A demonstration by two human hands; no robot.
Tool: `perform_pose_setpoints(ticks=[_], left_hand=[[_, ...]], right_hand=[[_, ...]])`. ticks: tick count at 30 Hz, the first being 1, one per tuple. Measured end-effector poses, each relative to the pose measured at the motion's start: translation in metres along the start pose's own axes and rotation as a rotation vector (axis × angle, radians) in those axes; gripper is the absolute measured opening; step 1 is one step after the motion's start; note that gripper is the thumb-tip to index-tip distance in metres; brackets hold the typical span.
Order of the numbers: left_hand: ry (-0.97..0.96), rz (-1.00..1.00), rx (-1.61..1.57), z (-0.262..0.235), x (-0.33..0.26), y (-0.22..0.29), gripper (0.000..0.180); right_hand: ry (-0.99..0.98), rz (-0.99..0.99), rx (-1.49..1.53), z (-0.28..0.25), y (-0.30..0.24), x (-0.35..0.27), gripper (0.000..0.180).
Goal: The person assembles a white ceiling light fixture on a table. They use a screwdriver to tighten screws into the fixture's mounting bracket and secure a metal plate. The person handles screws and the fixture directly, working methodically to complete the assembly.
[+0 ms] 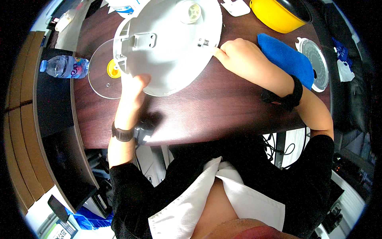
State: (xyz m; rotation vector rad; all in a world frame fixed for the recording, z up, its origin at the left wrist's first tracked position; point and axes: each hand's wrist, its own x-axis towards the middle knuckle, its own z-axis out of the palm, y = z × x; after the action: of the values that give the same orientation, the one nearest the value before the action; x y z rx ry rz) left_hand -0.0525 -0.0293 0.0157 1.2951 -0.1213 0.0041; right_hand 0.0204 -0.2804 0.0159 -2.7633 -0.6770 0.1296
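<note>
A large round white plastic lid (171, 59), hinge-like brackets along its left rim, is tilted up above the dark wooden table. Its lower left rim sits in my left hand (134, 89), the thumb over the inner face and the other fingers mostly hidden. At the right rim, beside a small clip, my right hand (240, 55) is closed, its fingertips on the edge. A round cap (190, 12) with a spoked centre is on the lid's inner face near the top. Partly behind the lid and my left hand, a clear glass lid (97, 81) with a yellow knob lies on the table.
To the right are a folded blue cloth (288, 59) and a grey perforated disc (318, 59). A yellow pot (274, 16) with a dark top and a small white plastic piece (236, 7) are farther back. A water bottle (65, 67) lies across the table's left edge.
</note>
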Motion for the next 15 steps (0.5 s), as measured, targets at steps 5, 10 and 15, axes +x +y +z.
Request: perform_pose_setpoints(ticks=[5, 10, 15], left_hand=[[-0.005, -0.002, -0.031, 0.000, 0.000, -0.001, 0.034], [-0.007, -0.003, -0.057, -0.001, -0.001, -0.001, 0.031], [-0.006, -0.004, -0.087, -0.002, -0.002, -0.001, 0.029]], right_hand=[[0.177, -0.156, -0.227, -0.011, -0.007, -0.004, 0.044], [0.152, -0.167, -0.270, -0.014, -0.012, -0.003, 0.043], [0.133, -0.141, -0.176, -0.005, -0.006, 0.001, 0.044]])
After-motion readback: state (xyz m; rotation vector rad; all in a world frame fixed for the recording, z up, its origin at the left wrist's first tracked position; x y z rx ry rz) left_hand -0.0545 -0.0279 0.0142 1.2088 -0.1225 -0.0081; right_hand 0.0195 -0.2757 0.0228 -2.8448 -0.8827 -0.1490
